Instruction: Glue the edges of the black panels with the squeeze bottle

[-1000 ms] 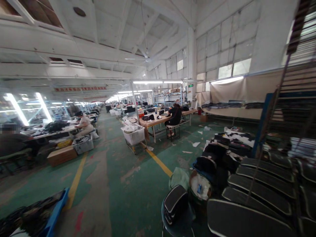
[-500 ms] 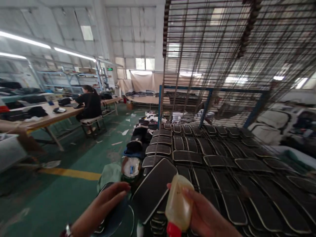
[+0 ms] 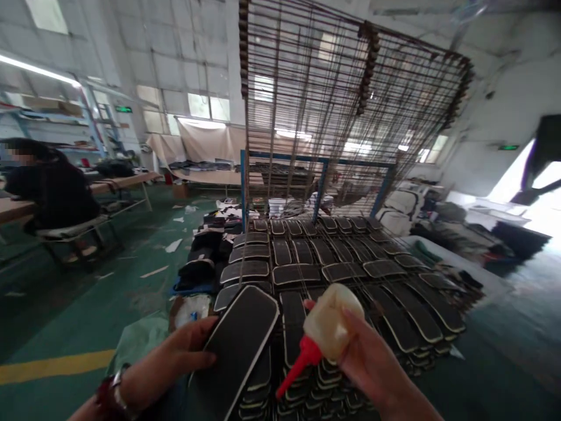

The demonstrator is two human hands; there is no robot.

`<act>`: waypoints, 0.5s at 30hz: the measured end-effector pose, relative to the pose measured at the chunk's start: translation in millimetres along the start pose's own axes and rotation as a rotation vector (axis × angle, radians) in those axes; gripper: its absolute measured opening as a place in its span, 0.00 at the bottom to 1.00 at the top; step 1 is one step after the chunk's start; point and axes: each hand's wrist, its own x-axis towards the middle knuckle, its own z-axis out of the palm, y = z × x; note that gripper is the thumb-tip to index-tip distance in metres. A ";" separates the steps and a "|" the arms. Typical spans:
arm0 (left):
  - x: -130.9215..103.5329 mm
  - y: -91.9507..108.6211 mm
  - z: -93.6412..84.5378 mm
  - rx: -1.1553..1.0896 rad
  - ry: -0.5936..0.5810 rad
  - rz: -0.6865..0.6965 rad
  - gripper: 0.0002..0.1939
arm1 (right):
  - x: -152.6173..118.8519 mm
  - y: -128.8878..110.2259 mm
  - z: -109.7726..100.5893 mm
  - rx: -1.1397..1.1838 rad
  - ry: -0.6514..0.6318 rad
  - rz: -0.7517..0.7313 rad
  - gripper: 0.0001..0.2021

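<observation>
My left hand (image 3: 186,354) grips the left edge of a black padded panel (image 3: 239,351) with pale edging, thumb on its face and fingers partly hidden behind it. The panel is tilted, its far end up. In my right hand (image 3: 366,351) is a soft, yellowish squeeze bottle (image 3: 335,318). Its long red nozzle (image 3: 302,359) points down and to the left, apart from the panel. Stacks of similar black panels (image 3: 298,273) lie behind and beneath both hands on the wire rack.
A hinged wire rack (image 3: 302,105) rises above the panels on a blue frame (image 3: 322,190). At the left, a person in black (image 3: 52,181) sits at a table. Dark bundles (image 3: 197,263) and a green cloth bag (image 3: 140,339) lie on the left side. Scraps dot the green floor (image 3: 131,292).
My left hand, apart from the panel before, now holds its edge. The bottle has tipped so its red nozzle points left and down. The view has turned right.
</observation>
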 end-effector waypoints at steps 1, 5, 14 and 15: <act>-2.7 0.4 -1.3 -0.005 0.001 -0.019 0.39 | -0.5 -10.1 2.1 -0.002 0.043 -0.082 0.24; -8.1 1.0 -1.9 0.085 -0.033 -0.122 0.38 | 2.8 -37.7 16.3 -0.093 0.131 -0.303 0.26; -8.7 0.0 -2.2 0.134 -0.011 -0.136 0.37 | 4.8 -37.1 16.8 -0.220 0.164 -0.441 0.25; -8.3 1.1 -2.4 0.143 -0.004 -0.137 0.35 | 4.3 -35.5 15.2 -0.218 0.168 -0.432 0.25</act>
